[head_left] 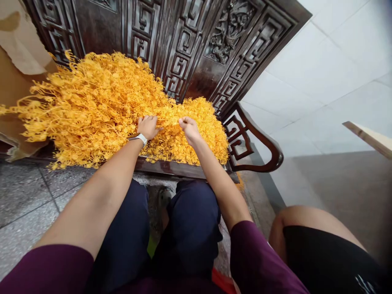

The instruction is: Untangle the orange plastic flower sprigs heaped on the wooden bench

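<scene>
A single yellow sprig [170, 121] is gripped at both ends. The left hand [148, 126] is curled shut over one end, knuckles up, with a pale watch [141, 139] worn at the wrist, and the right hand [190, 128] is closed on the other end in a fingertip pinch. The sprig is held just above the heap of yellow sprigs [101, 106], which is spread along the seat of a dark carved bench [196, 45] and piled highest toward the left. The sprigs are judged to be light, springy plastic, with fine branching tips that are likely to snag on their neighbours and could be snapped if tugged; a firmer hold is offered by the thicker main stem than by the tips. Brown cardboard [18, 45] is propped at the bench's left end, speckled floor tiles [27, 192] are laid below, and another person's bare knee [303, 224] is seen at lower right.
</scene>
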Tool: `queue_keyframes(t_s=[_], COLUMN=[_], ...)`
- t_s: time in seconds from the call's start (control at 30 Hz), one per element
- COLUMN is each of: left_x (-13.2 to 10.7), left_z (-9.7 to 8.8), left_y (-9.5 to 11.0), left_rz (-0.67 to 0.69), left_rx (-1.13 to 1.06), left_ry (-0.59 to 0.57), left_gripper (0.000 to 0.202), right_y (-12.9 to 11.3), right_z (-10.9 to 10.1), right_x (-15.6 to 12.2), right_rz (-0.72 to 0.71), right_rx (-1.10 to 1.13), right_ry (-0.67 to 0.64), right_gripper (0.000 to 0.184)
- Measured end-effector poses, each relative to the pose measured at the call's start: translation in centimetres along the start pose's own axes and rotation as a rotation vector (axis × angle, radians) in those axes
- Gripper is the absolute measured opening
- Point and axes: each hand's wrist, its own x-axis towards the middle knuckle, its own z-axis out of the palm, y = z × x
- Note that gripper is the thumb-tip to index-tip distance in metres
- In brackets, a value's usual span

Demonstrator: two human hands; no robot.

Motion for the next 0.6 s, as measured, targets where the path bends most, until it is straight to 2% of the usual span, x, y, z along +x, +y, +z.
queue_keyframes(t_s=[0.1,0.2,0.27,0.43,0.6], left_x=[-0.3,-0.5,-0.5,-0.8,-1.6], left_z=[0.0,-0.3,-0.6,-2.0,-3.7], left_y=[-0.2,-0.3,-0.3,0.0,0.4], left_rz=[0.051,0.110,0.112,0.111,0.066], left_rx=[0.009,-0.006,-0.047,-0.118,-0.088], left_ry=[0.020,0.018,0.057,0.184,0.191], left_gripper=[0.047,0.074,0.087,0.096,0.111], right_y=[-1.7,-3.6,-4.9,-7.8,-10.2], right_z=[0.0,-0.1,-0.3,-1.1,-1.4], right_x=[0.1,0.5,1.1,3.1,6.1], right_rz=[0.032,0.008,-0.009,0.071,0.017], right_rx=[0.137,0.203,0.246,0.512,0.601], right_ry=[0.005,0.026,0.039,0.011,-0.024], right_gripper=[0.034,0.035,0.033,0.035,0.044])
